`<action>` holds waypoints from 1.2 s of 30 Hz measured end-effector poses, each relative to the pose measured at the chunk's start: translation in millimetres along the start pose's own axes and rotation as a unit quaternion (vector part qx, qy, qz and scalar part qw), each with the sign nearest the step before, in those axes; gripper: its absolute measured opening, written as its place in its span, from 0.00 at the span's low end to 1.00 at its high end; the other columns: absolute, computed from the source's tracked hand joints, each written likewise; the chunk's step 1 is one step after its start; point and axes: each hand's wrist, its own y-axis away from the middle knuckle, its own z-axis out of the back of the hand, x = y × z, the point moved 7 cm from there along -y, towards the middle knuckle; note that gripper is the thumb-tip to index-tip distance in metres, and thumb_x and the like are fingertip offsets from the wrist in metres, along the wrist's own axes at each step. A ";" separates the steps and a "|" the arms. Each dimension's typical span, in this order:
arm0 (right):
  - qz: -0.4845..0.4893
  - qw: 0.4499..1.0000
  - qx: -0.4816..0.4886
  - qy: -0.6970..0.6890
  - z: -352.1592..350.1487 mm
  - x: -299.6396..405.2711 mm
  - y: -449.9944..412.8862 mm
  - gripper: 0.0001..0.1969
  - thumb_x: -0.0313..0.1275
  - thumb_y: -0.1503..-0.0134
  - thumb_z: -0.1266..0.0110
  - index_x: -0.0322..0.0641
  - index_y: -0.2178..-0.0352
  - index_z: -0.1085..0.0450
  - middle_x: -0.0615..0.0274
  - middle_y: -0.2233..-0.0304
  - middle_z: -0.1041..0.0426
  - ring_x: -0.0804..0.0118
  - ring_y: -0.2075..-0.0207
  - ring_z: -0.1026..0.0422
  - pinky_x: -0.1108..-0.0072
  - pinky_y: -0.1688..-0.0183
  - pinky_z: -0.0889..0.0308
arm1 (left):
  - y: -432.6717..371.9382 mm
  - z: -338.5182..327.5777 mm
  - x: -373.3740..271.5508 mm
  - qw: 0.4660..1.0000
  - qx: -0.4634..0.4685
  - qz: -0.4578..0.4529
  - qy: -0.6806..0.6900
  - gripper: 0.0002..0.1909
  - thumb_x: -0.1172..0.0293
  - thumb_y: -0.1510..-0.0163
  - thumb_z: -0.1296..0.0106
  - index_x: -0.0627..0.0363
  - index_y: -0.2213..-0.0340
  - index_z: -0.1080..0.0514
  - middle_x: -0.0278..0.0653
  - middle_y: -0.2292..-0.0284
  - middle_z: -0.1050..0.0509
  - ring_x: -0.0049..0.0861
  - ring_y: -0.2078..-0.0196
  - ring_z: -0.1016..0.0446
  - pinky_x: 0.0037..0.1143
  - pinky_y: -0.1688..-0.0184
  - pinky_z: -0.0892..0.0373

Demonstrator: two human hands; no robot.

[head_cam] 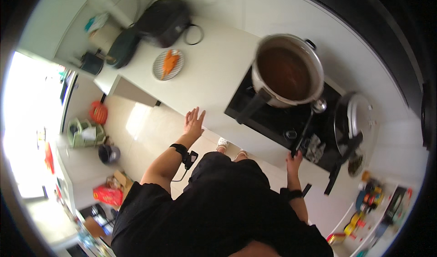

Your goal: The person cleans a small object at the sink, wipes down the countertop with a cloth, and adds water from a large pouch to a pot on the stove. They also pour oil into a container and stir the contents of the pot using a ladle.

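Note:
My right hand (294,161) is closed on the dark handle of a metal ladle (319,105), whose bowl rests near the base of a large metal pressure-cooker pot (260,86). Dark brown liquid (285,72) fills part of the pot, which stands on a black glass cooktop (273,123) with its long black handle towards me. My left hand (194,123) hangs at the counter's front edge, fingers spread, holding nothing. Farther back on the white counter lies a patterned plate (157,69) with orange food (169,64) on it.
A metal lid (355,113) with a black handle leans at the cooktop's right. Near it are a crumpled cloth or foil (315,149) and a small bowl (355,164). A black bag-like object (164,21) stands at the back left. Bottles and jars (370,197) fill a rack at right.

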 end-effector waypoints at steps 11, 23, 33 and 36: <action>0.026 0.977 0.086 0.194 -46.9 47.0 8.4 0.14 0.29 0.44 0.44 0.36 0.59 0.36 0.51 0.64 0.31 0.57 0.62 0.31 0.70 0.64 0.32 | 78.7 -47.3 119.2 0.965 -0.064 0.155 0.201 0.30 0.58 0.58 0.36 0.47 0.51 0.29 0.52 0.41 0.42 0.46 0.37 0.48 0.44 0.36 0.54; 0.139 0.880 0.385 0.242 -430.8 288.1 105.0 0.19 0.40 0.45 0.40 0.35 0.79 0.34 0.62 0.83 0.30 0.74 0.80 0.34 0.78 0.74 0.36 | 206.0 -84.9 365.6 0.863 -0.170 0.267 0.394 0.16 0.56 0.55 0.38 0.58 0.79 0.25 0.49 0.62 0.23 0.45 0.55 0.28 0.37 0.52 0.33; 0.304 0.794 0.509 0.136 -650.6 430.4 156.9 0.10 0.30 0.43 0.44 0.37 0.62 0.31 0.58 0.69 0.24 0.68 0.68 0.24 0.76 0.64 0.29 | 282.6 -113.4 466.1 0.698 -0.136 0.400 0.578 0.18 0.56 0.43 0.47 0.61 0.72 0.22 0.35 0.71 0.21 0.19 0.63 0.27 0.23 0.57 0.33; 0.332 0.773 0.530 0.104 -733.1 474.2 152.4 0.12 0.30 0.44 0.43 0.37 0.60 0.32 0.58 0.67 0.24 0.66 0.67 0.24 0.76 0.63 0.28 | 279.0 -117.5 492.0 0.657 -0.172 0.418 0.603 0.18 0.59 0.44 0.47 0.65 0.65 0.23 0.42 0.69 0.21 0.22 0.66 0.25 0.22 0.63 0.31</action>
